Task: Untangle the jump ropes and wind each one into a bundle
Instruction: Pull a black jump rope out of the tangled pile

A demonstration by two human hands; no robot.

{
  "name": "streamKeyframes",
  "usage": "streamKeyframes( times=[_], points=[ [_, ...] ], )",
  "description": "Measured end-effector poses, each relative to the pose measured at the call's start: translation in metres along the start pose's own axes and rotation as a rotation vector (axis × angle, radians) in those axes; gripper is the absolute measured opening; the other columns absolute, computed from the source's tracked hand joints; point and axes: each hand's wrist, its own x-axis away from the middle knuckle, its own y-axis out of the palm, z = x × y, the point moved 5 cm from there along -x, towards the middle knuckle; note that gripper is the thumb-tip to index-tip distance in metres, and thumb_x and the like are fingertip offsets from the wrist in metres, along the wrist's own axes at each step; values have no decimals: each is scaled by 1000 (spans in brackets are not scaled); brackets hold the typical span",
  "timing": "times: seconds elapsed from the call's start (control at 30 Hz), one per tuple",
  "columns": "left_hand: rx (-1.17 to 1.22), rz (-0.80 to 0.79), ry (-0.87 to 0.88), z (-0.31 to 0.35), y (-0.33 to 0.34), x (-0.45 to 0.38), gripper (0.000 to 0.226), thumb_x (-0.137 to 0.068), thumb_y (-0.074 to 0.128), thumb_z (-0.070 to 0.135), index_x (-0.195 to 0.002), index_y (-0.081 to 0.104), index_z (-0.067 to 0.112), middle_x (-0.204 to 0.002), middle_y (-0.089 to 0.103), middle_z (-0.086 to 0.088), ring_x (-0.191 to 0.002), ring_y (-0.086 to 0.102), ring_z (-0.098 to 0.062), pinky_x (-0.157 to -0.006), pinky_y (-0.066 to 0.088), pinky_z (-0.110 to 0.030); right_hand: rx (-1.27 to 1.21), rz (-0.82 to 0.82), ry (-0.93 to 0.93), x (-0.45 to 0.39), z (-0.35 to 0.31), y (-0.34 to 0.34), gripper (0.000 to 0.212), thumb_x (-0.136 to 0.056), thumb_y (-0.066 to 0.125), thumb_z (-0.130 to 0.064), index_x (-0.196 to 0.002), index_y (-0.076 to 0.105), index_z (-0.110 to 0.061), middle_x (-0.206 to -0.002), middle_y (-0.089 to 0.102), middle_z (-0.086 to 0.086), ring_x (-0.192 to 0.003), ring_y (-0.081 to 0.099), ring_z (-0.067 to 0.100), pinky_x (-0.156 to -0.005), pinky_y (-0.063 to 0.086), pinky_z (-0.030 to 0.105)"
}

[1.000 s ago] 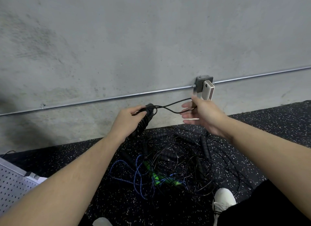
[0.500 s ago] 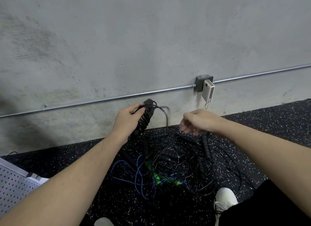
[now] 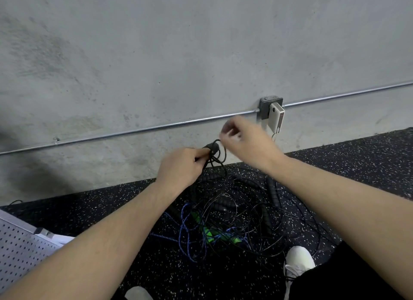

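Speckled black rubber floor (image 3: 357, 165) meets a bare concrete wall (image 3: 178, 53), and against that seam the work is being done. A black jump rope bundle (image 3: 212, 153), handles with cord wound round them, is held just above the floor by the left hand (image 3: 181, 167), whose grip is pressed shut around it. Just right of the bundle and slightly higher, the right hand (image 3: 248, 141) is blurred; its fingertips (image 3: 224, 131) appear pinched together, seemingly on a loose loop of black cord (image 3: 221, 143), though the contact cannot be made out for certain.

Below the bundle, the remaining tangle (image 3: 234, 214) is spread on the floor: thin black cords, ribbed black handles, a blue rope (image 3: 185, 230) and green handles (image 3: 207, 230). A white shoe (image 3: 299, 258) sits at the edge of the tangle, furthest from the bundle.

Several failures are judged possible. If the cord's tail is released before it is tucked, the turns could spring loose. If the wound rope is not fully free of the tangle, a pull could drag other ropes and tighten knots. Cords near the shoe could be trapped underfoot.
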Motion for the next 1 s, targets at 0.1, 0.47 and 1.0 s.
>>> streamKeyframes(
  times=[0.1,0.47,1.0],
  points=[
    [-56,-29,68,9,6,1,36,-102,53,30,-134,64,43,-103,67,15,-94,63,-16,-75,51,-34,81,-261,210,5,14,27,43,-79,75,-53,-98,51,-22,-86,62,-6,-74,59,11,-60,45,28],
    [-15,-38,80,9,10,1,31,-103,51,40,-129,66,46,-94,69,10,-84,63,-15,-71,53,-37,238,-82,-68,-3,7,21,57,-77,74,-34,-128,49,-30,-100,52,-7,-96,48,15,-81,43,34],
    [1097,-45,-437,-24,0,4,13,-98,68,25,-99,80,28,-97,78,-11,-77,74,-31,-51,57,-38,69,-79,-359,7,1,35,47,-95,66,-19,-54,44,-21,-81,51,-4,-54,44,6,-57,39,29]
  ],
)
